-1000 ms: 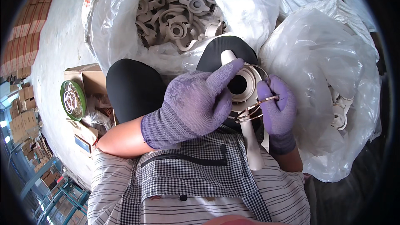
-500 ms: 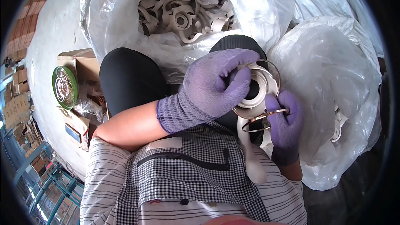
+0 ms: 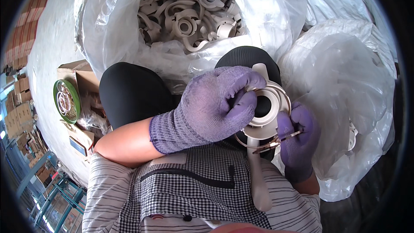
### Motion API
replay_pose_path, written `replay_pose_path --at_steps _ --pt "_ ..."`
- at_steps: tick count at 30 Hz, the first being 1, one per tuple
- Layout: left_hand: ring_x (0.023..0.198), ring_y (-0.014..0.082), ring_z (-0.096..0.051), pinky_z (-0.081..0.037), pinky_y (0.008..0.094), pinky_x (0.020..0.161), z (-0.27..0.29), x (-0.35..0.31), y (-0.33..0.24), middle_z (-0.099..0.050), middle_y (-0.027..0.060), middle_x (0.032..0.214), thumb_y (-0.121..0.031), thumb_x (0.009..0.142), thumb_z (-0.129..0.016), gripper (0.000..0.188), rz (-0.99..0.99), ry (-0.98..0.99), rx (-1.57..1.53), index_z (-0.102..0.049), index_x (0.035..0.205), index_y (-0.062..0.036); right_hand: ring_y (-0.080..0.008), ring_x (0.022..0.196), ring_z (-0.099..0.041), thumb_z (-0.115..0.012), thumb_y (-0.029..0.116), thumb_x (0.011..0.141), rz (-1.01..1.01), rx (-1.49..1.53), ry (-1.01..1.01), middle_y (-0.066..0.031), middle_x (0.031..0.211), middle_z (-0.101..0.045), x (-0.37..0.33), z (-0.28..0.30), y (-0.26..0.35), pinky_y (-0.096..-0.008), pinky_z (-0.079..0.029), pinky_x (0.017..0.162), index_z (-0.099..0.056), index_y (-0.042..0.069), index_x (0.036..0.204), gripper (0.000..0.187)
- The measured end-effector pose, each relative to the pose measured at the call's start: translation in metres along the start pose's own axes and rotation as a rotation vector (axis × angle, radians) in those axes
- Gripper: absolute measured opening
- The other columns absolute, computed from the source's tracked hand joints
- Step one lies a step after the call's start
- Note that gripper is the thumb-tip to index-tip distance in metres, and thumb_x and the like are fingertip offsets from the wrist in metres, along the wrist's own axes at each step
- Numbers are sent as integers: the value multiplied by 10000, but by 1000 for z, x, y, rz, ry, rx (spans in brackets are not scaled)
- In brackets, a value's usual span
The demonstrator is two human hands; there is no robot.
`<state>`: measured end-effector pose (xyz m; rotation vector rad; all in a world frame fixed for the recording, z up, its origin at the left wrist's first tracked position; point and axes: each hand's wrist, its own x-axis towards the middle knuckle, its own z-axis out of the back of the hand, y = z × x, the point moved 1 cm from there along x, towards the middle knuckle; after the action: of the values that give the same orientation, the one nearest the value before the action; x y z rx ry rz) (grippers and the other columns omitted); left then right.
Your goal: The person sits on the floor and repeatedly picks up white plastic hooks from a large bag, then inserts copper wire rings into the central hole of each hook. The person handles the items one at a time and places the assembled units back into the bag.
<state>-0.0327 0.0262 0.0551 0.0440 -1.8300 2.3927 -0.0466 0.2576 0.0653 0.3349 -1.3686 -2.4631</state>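
Note:
A cream plastic collar [image 3: 274,126] with a round opening and a long handle [image 3: 259,185] lies over my right knee, handle toward me. A thin shiny metal ring [image 3: 288,99] loops around the collar, its lower edge hanging beside the handle. My left hand [image 3: 220,103], in a purple knitted glove, is closed in a pinch at the collar's upper left rim, seemingly on this ring. In a matching glove, my right hand [image 3: 297,140] is closed on more shiny metal rings [image 3: 276,143], its thumb against the collar's right side.
Ahead, a clear plastic bag [image 3: 116,30] holds many similar cream collars [image 3: 185,26]. Another clear bag [image 3: 340,99] on the right has a few pale parts inside. On the left stand a cardboard box [image 3: 88,75], a green bowl [image 3: 77,99] of rings and a phone-like dark slab [image 3: 77,146].
The metal ring has come down from above the collar to lie close around its rim. My left hand moved slightly down and left; the collar's upper tab now shows.

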Motion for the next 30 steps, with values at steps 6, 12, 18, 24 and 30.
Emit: replay_pose_path --at_steps 6,12,18,24,30 --pt "604 113 -628 -513 255 592 0 2 1 -670 65 751 -85 902 -688 191 -4 -7 56 -696 1074 -3 -218 588 -494 -753 13 843 63 7 -105 -87 713 -510 -4 -6 0 -319 -423 555 -515 23 834 239" --pt "652 125 -673 -539 264 628 4 6 -4 -691 73 787 -95 924 -660 215 82 58 46 -685 1115 1 -238 666 -577 -679 67 907 -34 -116 -131 -114 843 -627 3 -6 17 -324 -492 625 -652 -56 1182 303" --pt "840 169 -727 -559 278 794 5 8 10 -731 127 939 -90 950 -598 276 14 93 -168 -672 1198 5 -313 970 -719 -618 35 922 226 -172 -16 -220 1132 -722 14 2 5 -368 -557 874 -635 -75 1283 378" --pt "895 197 -732 -566 298 837 11 4 23 -744 154 1033 -32 938 -571 329 98 202 -408 -651 1247 47 -366 1141 -677 -626 88 948 166 23 95 -241 1250 -685 7 8 -15 -426 -510 1003 -599 -79 1329 416" --pt "821 233 -679 -548 349 791 16 8 32 -720 166 1016 -75 949 -608 359 -182 174 -194 -650 1287 40 -378 1198 -651 -842 301 818 87 43 254 -230 1315 -651 3 19 -28 -447 -504 1034 -533 -69 1401 757"
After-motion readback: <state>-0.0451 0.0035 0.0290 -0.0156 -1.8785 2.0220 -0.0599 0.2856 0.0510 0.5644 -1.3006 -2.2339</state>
